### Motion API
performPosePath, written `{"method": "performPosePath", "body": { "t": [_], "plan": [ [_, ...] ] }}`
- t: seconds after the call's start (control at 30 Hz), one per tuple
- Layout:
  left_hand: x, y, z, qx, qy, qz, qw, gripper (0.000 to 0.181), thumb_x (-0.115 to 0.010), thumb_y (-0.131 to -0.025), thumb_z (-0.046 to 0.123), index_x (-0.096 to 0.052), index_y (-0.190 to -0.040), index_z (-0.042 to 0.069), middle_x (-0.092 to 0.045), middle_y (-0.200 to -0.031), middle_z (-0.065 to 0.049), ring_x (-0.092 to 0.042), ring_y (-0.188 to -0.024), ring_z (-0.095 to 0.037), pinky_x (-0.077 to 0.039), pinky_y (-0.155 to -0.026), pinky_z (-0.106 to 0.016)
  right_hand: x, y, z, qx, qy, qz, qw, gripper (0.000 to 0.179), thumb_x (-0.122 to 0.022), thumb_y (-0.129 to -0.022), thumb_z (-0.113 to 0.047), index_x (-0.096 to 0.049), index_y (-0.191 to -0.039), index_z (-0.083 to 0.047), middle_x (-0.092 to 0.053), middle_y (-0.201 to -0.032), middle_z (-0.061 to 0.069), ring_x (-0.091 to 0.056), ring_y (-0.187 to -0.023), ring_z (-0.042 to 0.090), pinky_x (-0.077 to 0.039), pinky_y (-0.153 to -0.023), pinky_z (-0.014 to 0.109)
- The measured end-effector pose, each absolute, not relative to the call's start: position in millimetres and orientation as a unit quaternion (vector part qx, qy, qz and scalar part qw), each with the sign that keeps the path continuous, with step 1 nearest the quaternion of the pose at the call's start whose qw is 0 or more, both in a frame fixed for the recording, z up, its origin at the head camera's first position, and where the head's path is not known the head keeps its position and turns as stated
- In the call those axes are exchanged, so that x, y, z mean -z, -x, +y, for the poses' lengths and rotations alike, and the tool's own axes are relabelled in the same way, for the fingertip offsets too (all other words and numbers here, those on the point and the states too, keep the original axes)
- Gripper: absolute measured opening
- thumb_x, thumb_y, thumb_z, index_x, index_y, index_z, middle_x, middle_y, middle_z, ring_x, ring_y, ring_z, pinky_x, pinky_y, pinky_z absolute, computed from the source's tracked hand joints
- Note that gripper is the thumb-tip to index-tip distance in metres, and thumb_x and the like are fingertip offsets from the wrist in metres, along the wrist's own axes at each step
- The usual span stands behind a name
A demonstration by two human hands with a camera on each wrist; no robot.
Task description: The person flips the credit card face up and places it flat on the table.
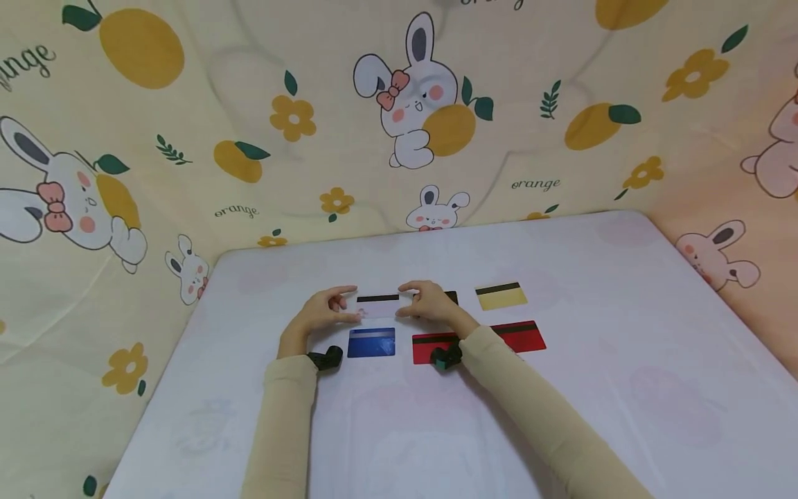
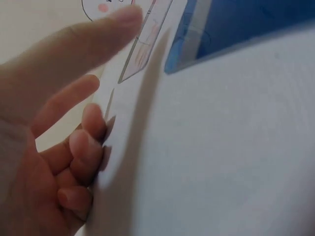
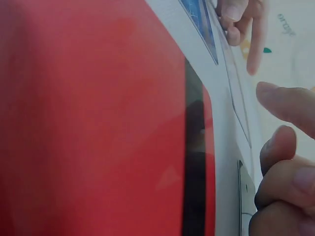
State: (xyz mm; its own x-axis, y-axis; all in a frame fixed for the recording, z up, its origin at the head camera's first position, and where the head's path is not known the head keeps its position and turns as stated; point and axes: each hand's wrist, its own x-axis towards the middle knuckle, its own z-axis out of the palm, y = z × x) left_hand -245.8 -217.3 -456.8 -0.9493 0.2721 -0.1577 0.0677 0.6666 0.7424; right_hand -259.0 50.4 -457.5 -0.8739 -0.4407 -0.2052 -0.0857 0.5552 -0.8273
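Note:
A whitish-pink card [image 1: 377, 307] with a black stripe lies on the table between my two hands. My left hand [image 1: 321, 310] is at its left end, thumb and index finger stretched along the near and far corners, the other fingers bent. My right hand [image 1: 430, 303] is at its right end, thumb and index fingertip spread by the corners. In the left wrist view, the thumb [image 2: 115, 30] overlaps the card's end [image 2: 140, 56]. A blue card [image 1: 371, 342] lies just nearer than the whitish one. A dark card [image 1: 451, 297] is mostly hidden behind my right hand.
One red card [image 1: 424, 348] lies partly under the right wrist camera in view, with another red card [image 1: 524, 337] to its right. A gold card [image 1: 501, 296] with a dark stripe sits at the back right. Behind the white table [image 1: 623, 346] hangs a rabbit-and-orange patterned cloth [image 1: 511, 55].

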Motion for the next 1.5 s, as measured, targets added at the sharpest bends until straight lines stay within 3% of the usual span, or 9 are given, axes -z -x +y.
{"method": "performPosePath", "body": {
  "t": [0.2, 0.5, 0.97, 1.07, 1.2, 1.27, 1.5],
  "plan": [
    [458, 250, -213, -0.369, -0.071, 0.915, 0.148, 0.068, -0.082, -0.075, 0.032, -0.056, -0.136, 0.015, -0.048, -0.084, 0.000, -0.043, -0.079, -0.013, -0.034, -0.073, -0.027, 457, 259, 47, 0.425, 0.140, 0.870, 0.208, 0.061, -0.077, -0.080, -0.022, -0.054, -0.135, -0.009, -0.044, -0.049, -0.006, -0.034, -0.041, 0.008, -0.029, -0.046, 0.021],
    [461, 249, -210, -0.360, -0.048, 0.919, 0.150, 0.063, -0.081, -0.076, 0.036, -0.058, -0.134, 0.021, -0.044, -0.084, 0.001, -0.044, -0.087, -0.016, -0.033, -0.079, -0.033, 457, 259, 44, 0.410, 0.130, 0.879, 0.208, 0.059, -0.078, -0.079, -0.020, -0.056, -0.134, -0.010, -0.047, -0.049, -0.005, -0.036, -0.039, 0.007, -0.031, -0.045, 0.020],
    [460, 246, -209, -0.344, -0.062, 0.927, 0.132, 0.060, -0.079, -0.077, 0.034, -0.060, -0.132, 0.020, -0.044, -0.084, 0.002, -0.044, -0.085, -0.016, -0.032, -0.074, -0.031, 454, 258, 37, 0.403, 0.105, 0.887, 0.202, 0.047, -0.078, -0.079, -0.017, -0.061, -0.122, -0.010, -0.050, -0.060, -0.001, -0.045, -0.047, 0.009, -0.037, -0.047, 0.019],
    [460, 244, -209, -0.343, -0.073, 0.928, 0.125, 0.060, -0.079, -0.078, 0.032, -0.059, -0.133, 0.017, -0.045, -0.084, 0.001, -0.044, -0.085, -0.016, -0.032, -0.074, -0.030, 453, 258, 34, 0.394, 0.106, 0.891, 0.198, 0.046, -0.078, -0.078, -0.016, -0.061, -0.120, -0.009, -0.056, -0.071, 0.004, -0.047, -0.051, 0.011, -0.038, -0.049, 0.020],
    [460, 243, -208, -0.346, -0.077, 0.927, 0.118, 0.057, -0.079, -0.078, 0.028, -0.061, -0.130, 0.014, -0.046, -0.084, 0.000, -0.044, -0.083, -0.016, -0.033, -0.075, -0.029, 453, 258, 31, 0.373, 0.111, 0.901, 0.193, 0.046, -0.077, -0.077, -0.017, -0.061, -0.120, -0.008, -0.062, -0.104, 0.013, -0.052, -0.065, 0.014, -0.040, -0.058, 0.022],
    [460, 243, -208, -0.352, -0.073, 0.926, 0.117, 0.056, -0.080, -0.077, 0.027, -0.062, -0.128, 0.014, -0.046, -0.084, 0.000, -0.044, -0.083, -0.015, -0.033, -0.075, -0.030, 453, 258, 31, 0.366, 0.114, 0.903, 0.191, 0.048, -0.078, -0.076, -0.018, -0.060, -0.120, -0.008, -0.063, -0.108, 0.016, -0.053, -0.067, 0.014, -0.040, -0.060, 0.022],
    [462, 247, -209, -0.350, -0.073, 0.927, 0.116, 0.054, -0.082, -0.076, 0.030, -0.064, -0.124, 0.013, -0.046, -0.081, 0.002, -0.045, -0.080, -0.015, -0.034, -0.074, -0.029, 451, 258, 31, 0.378, 0.113, 0.899, 0.193, 0.054, -0.084, -0.072, -0.020, -0.059, -0.118, -0.009, -0.054, -0.075, 0.004, -0.047, -0.059, 0.012, -0.037, -0.055, 0.021]
  ]
}}
